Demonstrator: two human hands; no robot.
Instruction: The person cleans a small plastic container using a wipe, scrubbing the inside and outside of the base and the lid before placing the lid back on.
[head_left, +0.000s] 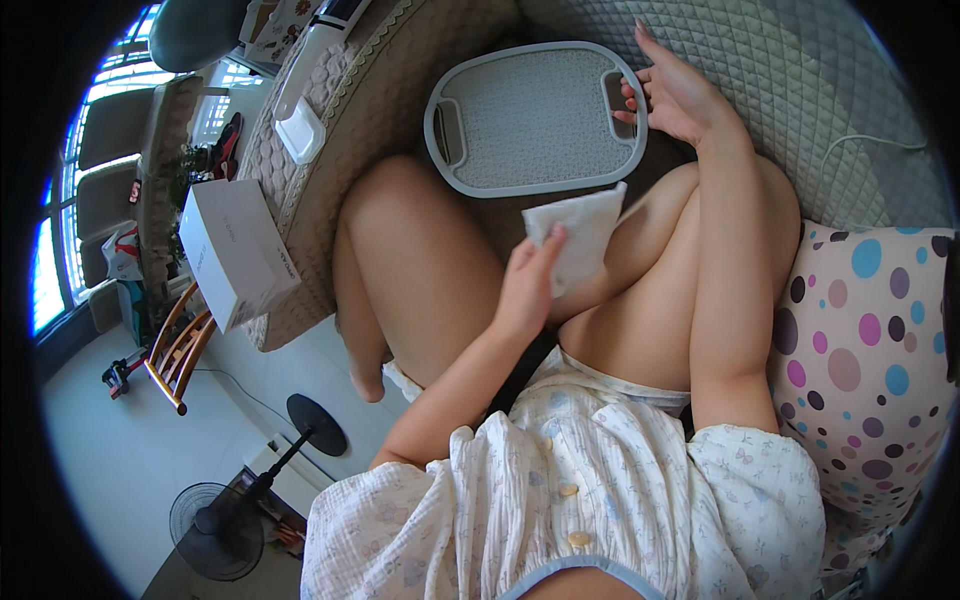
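Observation:
My left hand (531, 281) holds a folded white cloth or wipe (576, 238), pinched under the thumb, above my crossed legs. Beyond my knees is a grey plastic tray (536, 112) with rounded corners, a finely textured face and a handle cutout at each end. The fingers of my right hand (679, 101) hook through the right-hand cutout, while its thumb points up and away from the rim. Between the cloth and the tray's near edge there is a small gap in the picture. What supports the tray from below is hidden.
A quilted sofa surrounds me, with a polka-dot pillow (862, 345) at my right and a thin cable (862, 139) on the cover. Leftward, a white box (238, 251) and a white long-handled device (307, 71) rest on the sofa edge. A standing fan (217, 531) and wooden chair (180, 352) are farther off.

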